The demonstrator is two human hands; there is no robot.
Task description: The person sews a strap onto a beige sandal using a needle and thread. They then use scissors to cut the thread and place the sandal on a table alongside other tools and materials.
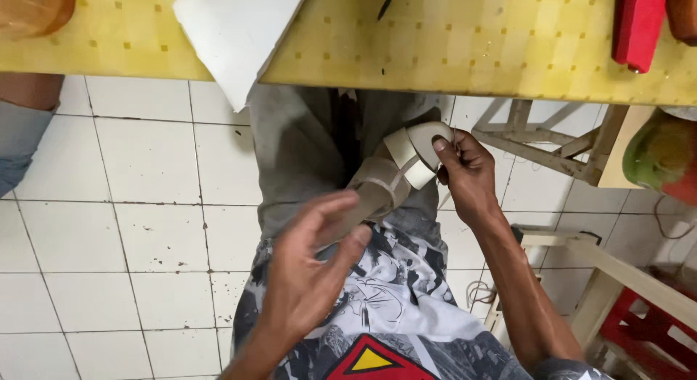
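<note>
Down in the lap sits a beige sandal (396, 173), toe end pointing up toward the worktop edge, its pale straps crossing near the top. The right hand (468, 173) has it: thumb pressed on the curved white strap (425, 144), the other fingers wrapped behind, a firm pinch. The left hand (308, 267) is at the sandal's lower end, fingers spread and loose, the fingertips (348, 202) lying along the heel part without closing on it. Beyond the right fingers runs the yellow patterned worktop (450, 46), with a white sheet (232, 31) hanging over its edge above the left fingertips and a red block (637, 24) far out past the right hand. Below lie white floor tiles (138, 235), and a wooden frame (552, 144) stands just beside the right knuckles.
</note>
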